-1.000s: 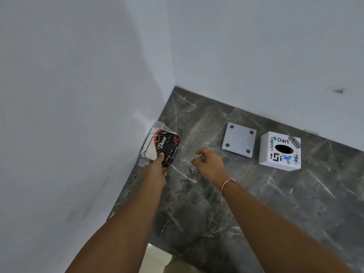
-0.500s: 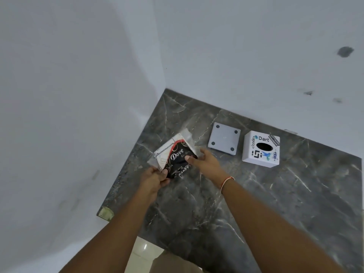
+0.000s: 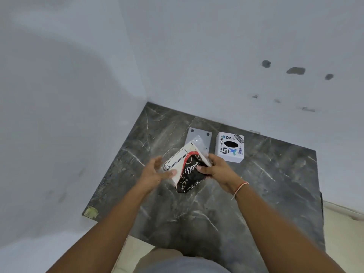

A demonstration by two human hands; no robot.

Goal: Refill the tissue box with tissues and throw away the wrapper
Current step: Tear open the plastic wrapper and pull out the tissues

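A black, red and white tissue pack (image 3: 187, 168) marked "Dove", in clear plastic wrapper, is held tilted above the dark marble counter (image 3: 256, 194). My right hand (image 3: 216, 169) grips its right edge. My left hand (image 3: 157, 172) touches its left edge with the thumb, fingers spread. The white cube tissue box (image 3: 230, 147), covered in stickers, stands on the counter to the right with its dark oval opening facing up. Its grey bottom lid (image 3: 202, 137) lies flat beside it on the left, partly hidden by the pack.
White walls meet in a corner behind the counter, close on the left. The counter's front edge runs just before me, with pale floor below. A bit of yellowish tape (image 3: 91, 212) sticks to the counter's front left corner.
The pack was lifted from the left wall corner and carried right and up toward the middle. My right hand has taken hold of it, and my left hand has loosened its grip.
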